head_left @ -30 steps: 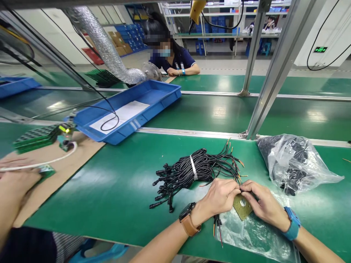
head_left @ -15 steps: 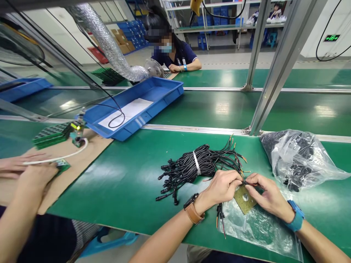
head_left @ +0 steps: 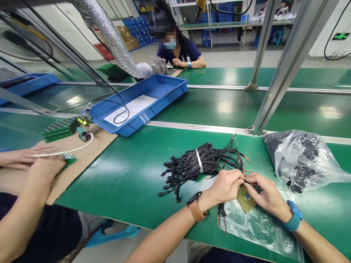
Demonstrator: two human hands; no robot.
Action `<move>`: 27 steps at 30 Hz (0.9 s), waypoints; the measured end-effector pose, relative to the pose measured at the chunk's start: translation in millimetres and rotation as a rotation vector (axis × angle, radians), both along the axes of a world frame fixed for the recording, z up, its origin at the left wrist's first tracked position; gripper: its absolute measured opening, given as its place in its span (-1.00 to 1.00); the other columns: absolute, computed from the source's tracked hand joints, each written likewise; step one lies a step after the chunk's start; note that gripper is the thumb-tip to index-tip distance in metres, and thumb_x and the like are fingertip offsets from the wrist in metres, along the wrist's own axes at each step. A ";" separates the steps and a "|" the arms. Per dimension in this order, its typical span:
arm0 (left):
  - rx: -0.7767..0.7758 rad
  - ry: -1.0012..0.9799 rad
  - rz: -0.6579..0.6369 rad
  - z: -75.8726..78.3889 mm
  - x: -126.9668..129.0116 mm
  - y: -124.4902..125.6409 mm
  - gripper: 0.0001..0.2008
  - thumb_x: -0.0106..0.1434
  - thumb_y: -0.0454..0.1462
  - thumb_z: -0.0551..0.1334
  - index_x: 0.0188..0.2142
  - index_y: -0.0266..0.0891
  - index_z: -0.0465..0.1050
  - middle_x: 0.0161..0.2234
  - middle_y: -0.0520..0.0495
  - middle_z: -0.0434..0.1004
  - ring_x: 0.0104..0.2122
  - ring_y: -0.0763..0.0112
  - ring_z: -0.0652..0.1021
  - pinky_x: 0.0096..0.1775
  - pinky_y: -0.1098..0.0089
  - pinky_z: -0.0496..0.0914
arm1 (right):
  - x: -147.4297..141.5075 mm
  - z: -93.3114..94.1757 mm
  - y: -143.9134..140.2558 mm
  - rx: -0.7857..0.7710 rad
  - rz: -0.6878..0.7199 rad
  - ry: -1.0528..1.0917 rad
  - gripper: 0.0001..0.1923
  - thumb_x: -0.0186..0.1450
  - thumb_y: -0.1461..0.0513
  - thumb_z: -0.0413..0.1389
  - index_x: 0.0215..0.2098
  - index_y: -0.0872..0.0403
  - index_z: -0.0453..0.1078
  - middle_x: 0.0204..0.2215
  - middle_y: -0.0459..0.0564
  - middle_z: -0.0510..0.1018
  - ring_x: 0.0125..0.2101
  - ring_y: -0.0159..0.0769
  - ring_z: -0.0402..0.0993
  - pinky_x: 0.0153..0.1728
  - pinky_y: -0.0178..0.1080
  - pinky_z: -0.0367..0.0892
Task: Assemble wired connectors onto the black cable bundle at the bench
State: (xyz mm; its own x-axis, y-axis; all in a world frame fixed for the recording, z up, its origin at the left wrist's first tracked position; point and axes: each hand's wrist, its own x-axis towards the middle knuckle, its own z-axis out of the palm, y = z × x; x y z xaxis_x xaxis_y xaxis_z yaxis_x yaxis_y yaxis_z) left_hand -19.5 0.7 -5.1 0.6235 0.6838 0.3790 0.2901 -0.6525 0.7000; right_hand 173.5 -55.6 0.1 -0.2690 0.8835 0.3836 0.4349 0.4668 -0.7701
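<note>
At the right front of the bench, my left hand and my right hand meet with fingertips pinched on a thin black cable with reddish wire at its end. Fingers hide most of that cable. Directly beneath lies a yellowish-brown square plate with a round hole or spot, on a clear plastic bag. Beyond my left hand rests a tied bundle of black cables, connectors to the left, bare coloured wire ends to the right. Below my left wrist, a short lead with a black connector hangs out.
A clear bag of black parts sits at right. A blue tray with paper stands behind. At left, a co-worker's hands hold a green circuit board. Metal posts rise behind; another person sits opposite.
The view has shifted slightly, so the surroundings appear a little further right. Both my hands keep their pinch on the cable, fingertips slightly closer together.
</note>
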 end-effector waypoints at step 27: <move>0.059 0.090 -0.044 8.4 -7.6 5.4 -0.85 0.43 -0.35 0.12 -0.27 -0.25 0.43 -0.35 -0.04 0.53 -0.37 0.37 0.51 -0.30 0.39 0.35 | 5.1 1.4 -1.8 -0.075 0.005 -0.041 -0.92 0.45 0.26 0.07 -0.10 0.02 0.38 -0.20 0.03 0.59 -0.29 -0.25 0.55 -0.28 -0.24 0.47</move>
